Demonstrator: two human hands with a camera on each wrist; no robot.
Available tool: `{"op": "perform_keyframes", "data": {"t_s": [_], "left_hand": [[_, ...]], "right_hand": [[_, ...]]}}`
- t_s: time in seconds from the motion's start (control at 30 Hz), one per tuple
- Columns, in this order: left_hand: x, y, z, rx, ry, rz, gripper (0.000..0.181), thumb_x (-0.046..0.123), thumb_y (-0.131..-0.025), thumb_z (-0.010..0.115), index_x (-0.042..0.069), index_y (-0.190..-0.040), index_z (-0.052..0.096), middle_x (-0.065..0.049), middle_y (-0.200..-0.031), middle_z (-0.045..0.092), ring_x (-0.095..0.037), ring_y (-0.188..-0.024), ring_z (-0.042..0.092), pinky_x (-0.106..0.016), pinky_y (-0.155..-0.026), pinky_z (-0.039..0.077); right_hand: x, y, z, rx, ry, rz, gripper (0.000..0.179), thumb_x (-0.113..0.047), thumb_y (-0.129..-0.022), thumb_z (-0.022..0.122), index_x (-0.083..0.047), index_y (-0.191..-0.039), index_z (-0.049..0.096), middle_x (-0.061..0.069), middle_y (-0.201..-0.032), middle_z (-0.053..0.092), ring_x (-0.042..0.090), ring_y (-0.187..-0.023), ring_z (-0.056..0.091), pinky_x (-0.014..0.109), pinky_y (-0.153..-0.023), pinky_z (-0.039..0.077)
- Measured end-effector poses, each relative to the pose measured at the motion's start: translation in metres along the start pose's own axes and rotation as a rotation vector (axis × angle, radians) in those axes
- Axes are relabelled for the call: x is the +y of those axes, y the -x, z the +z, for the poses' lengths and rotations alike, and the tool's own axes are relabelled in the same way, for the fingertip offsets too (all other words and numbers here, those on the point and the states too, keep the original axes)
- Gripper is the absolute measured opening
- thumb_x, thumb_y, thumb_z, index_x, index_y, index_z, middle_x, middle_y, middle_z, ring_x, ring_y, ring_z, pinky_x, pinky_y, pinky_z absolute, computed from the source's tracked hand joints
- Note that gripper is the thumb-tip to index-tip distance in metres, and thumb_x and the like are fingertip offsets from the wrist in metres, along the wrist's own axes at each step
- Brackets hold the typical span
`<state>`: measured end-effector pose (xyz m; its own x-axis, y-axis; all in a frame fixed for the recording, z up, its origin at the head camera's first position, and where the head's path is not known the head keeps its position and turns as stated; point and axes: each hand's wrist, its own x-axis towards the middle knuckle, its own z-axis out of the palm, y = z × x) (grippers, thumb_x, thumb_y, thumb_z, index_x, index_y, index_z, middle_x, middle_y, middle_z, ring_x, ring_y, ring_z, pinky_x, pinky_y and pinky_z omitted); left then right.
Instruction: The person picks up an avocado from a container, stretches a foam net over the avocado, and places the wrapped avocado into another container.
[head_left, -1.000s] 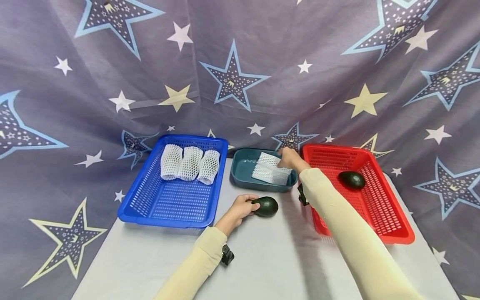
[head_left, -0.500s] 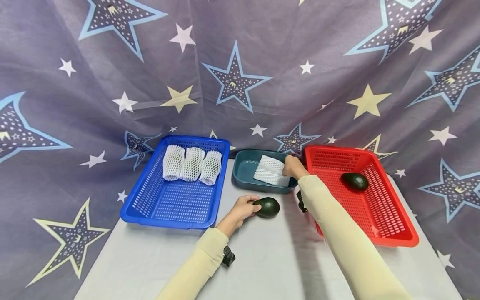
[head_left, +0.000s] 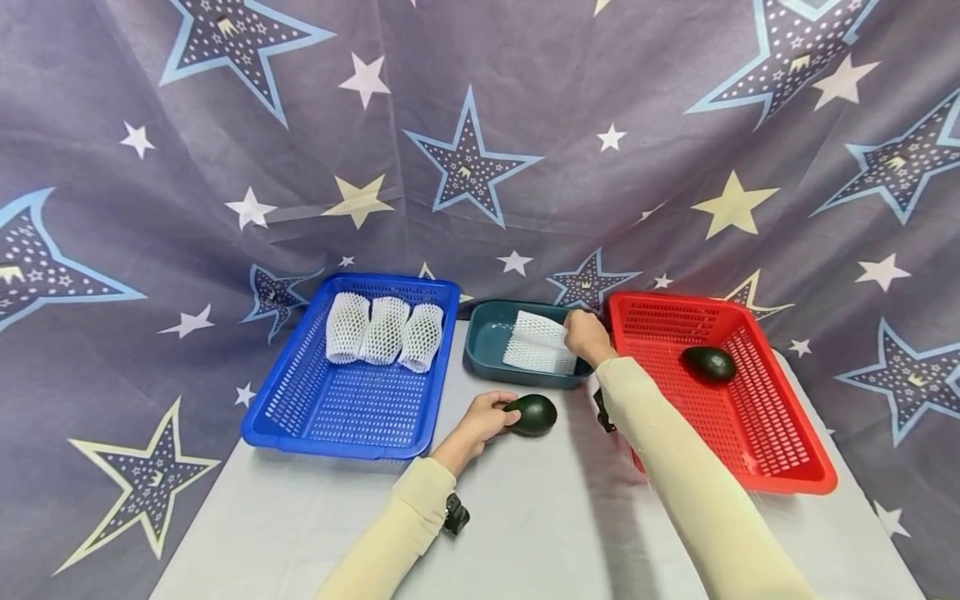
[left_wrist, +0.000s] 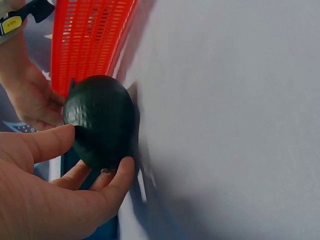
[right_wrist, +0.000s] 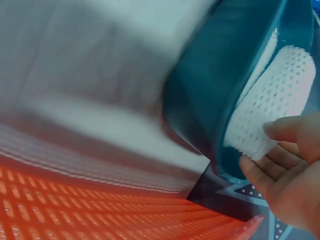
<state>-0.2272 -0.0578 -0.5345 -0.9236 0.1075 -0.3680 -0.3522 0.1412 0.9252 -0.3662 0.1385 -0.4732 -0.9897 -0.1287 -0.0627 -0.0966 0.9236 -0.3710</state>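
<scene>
My left hand [head_left: 483, 417] holds a dark green avocado [head_left: 536, 415] by one end, just over or on the white table in front of the teal tub [head_left: 486, 340]. In the left wrist view, thumb and fingertips pinch that avocado [left_wrist: 102, 120] near its stem end. My right hand [head_left: 587, 337] reaches into the right side of the tub. The right wrist view shows its thumb on top of a white foam net sleeve [right_wrist: 275, 95] and the fingers underneath, pinching its near end. Another piece of white foam net lies beside or under it.
At the left stands a blue basket [head_left: 367, 448] with 3 net-covered fruits [head_left: 383, 332] along its back. A red basket [head_left: 780, 479] at the right holds one bare avocado [head_left: 709, 364]. A star-patterned cloth [head_left: 465, 250] hangs behind the table.
My right hand has come down onto the foam net sleeve and now pinches its edge, and the sleeve has shifted slightly. The left hand keeps hold of the avocado in about the same place.
</scene>
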Motion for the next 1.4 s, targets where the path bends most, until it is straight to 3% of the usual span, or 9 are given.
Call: {"op": "perform_keyframes", "data": {"t_s": [0.2, 0.37, 0.47, 0.6, 0.73, 0.9, 1.0, 1.2, 1.4], "left_hand": [[0.000, 0.001, 0.001, 0.024, -0.018, 0.036, 0.038, 0.000, -0.094, 0.066, -0.005, -0.132, 0.062, -0.022, -0.127, 0.065, -0.022, -0.110, 0.062, -0.032, -0.092, 0.056], [0.001, 0.000, 0.000, 0.042, -0.032, 0.043, 0.040, 0.001, -0.094, 0.067, -0.006, -0.132, 0.061, -0.023, -0.129, 0.064, -0.030, -0.117, 0.061, -0.038, -0.093, 0.056], [0.006, 0.001, -0.001, 0.060, -0.028, 0.047, 0.043, 0.004, -0.093, 0.069, -0.005, -0.134, 0.060, -0.024, -0.136, 0.059, -0.035, -0.126, 0.056, -0.043, -0.100, 0.053], [0.024, 0.006, -0.002, 0.066, 0.012, 0.095, 0.050, 0.009, -0.093, 0.072, -0.003, -0.139, 0.057, -0.026, -0.145, 0.053, -0.041, -0.138, 0.046, -0.050, -0.112, 0.045], [0.046, 0.013, -0.002, 0.042, 0.112, 0.161, 0.057, 0.014, -0.093, 0.072, -0.004, -0.143, 0.052, -0.027, -0.146, 0.052, -0.039, -0.138, 0.048, -0.048, -0.116, 0.042], [0.066, 0.018, 0.001, -0.016, 0.223, 0.176, 0.055, 0.014, -0.095, 0.070, -0.003, -0.144, 0.052, -0.024, -0.139, 0.061, -0.021, -0.117, 0.065, -0.043, -0.113, 0.047], [0.072, 0.019, 0.005, -0.037, 0.259, 0.184, 0.049, 0.012, -0.095, 0.069, -0.005, -0.139, 0.055, -0.022, -0.131, 0.066, -0.011, -0.101, 0.067, -0.041, -0.107, 0.052], [0.070, 0.018, 0.009, 0.015, 0.291, 0.204, 0.031, 0.006, -0.093, 0.071, -0.007, -0.121, 0.067, -0.004, -0.097, 0.074, -0.007, -0.082, 0.067, -0.026, -0.083, 0.061], [0.067, 0.017, 0.008, 0.030, 0.299, 0.198, 0.027, 0.005, -0.092, 0.072, -0.008, -0.115, 0.068, -0.004, -0.091, 0.075, -0.007, -0.075, 0.068, -0.025, -0.076, 0.062]], "right_hand": [[0.000, 0.003, -0.012, 0.119, -0.093, -0.038, 0.019, -0.002, -0.086, 0.051, -0.001, -0.095, 0.068, 0.020, -0.096, 0.070, 0.033, -0.086, 0.062, 0.046, -0.074, 0.052], [-0.001, 0.009, -0.023, 0.169, -0.281, -0.038, 0.024, -0.006, -0.089, 0.059, 0.004, -0.105, 0.072, 0.022, -0.098, 0.073, 0.027, -0.079, 0.064, 0.036, -0.073, 0.054], [-0.004, 0.016, -0.028, 0.091, -0.569, 0.011, 0.025, -0.003, -0.092, 0.063, 0.011, -0.112, 0.069, 0.021, -0.095, 0.071, 0.016, -0.072, 0.062, 0.027, -0.068, 0.058], [-0.007, 0.032, -0.035, -0.075, -0.957, 0.122, 0.035, -0.001, -0.097, 0.062, 0.016, -0.127, 0.058, 0.006, -0.091, 0.068, 0.007, -0.071, 0.063, 0.023, -0.069, 0.061], [-0.007, 0.055, -0.040, -0.174, -1.137, 0.141, 0.037, -0.001, -0.099, 0.059, 0.015, -0.132, 0.054, -0.006, -0.083, 0.068, 0.006, -0.074, 0.066, 0.020, -0.071, 0.059], [-0.009, 0.084, -0.039, -0.225, -1.275, 0.094, 0.035, 0.000, -0.101, 0.055, 0.015, -0.132, 0.049, -0.005, -0.088, 0.070, 0.006, -0.080, 0.071, 0.021, -0.076, 0.060], [-0.012, 0.098, -0.034, -0.237, -1.321, 0.083, 0.038, -0.001, -0.103, 0.052, 0.015, -0.137, 0.044, -0.003, -0.095, 0.069, 0.006, -0.085, 0.071, 0.020, -0.079, 0.060], [-0.015, 0.113, -0.019, -0.234, -1.336, 0.059, 0.048, -0.003, -0.102, 0.056, 0.016, -0.143, 0.041, -0.003, -0.101, 0.069, 0.006, -0.090, 0.070, 0.021, -0.085, 0.059], [-0.016, 0.123, -0.010, -0.179, -1.352, 0.079, 0.047, 0.000, -0.099, 0.061, 0.017, -0.140, 0.046, -0.002, -0.099, 0.071, 0.009, -0.087, 0.071, 0.023, -0.083, 0.060]]}}
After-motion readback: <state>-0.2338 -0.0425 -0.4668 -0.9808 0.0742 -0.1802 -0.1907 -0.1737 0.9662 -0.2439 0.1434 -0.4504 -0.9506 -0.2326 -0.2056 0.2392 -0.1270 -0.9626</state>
